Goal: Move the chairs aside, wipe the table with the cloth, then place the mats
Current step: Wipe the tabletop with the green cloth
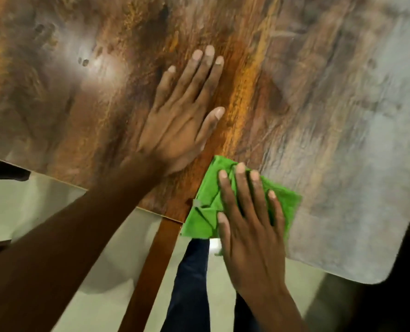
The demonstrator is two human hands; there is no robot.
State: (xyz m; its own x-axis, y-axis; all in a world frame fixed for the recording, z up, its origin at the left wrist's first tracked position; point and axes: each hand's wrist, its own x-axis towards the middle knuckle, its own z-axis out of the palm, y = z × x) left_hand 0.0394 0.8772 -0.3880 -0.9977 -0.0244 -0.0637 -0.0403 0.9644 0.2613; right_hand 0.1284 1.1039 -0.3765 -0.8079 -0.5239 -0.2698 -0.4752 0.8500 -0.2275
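Two hands are pressing flat, fingers straight: left hand (177,121) on the table (319,104), right hand (249,226) on the green cloth (206,209).

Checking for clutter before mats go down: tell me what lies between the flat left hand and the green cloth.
Only a bare strip of table, in the head view. The left hand rests flat; the right hand presses the green cloth near the table's edge.
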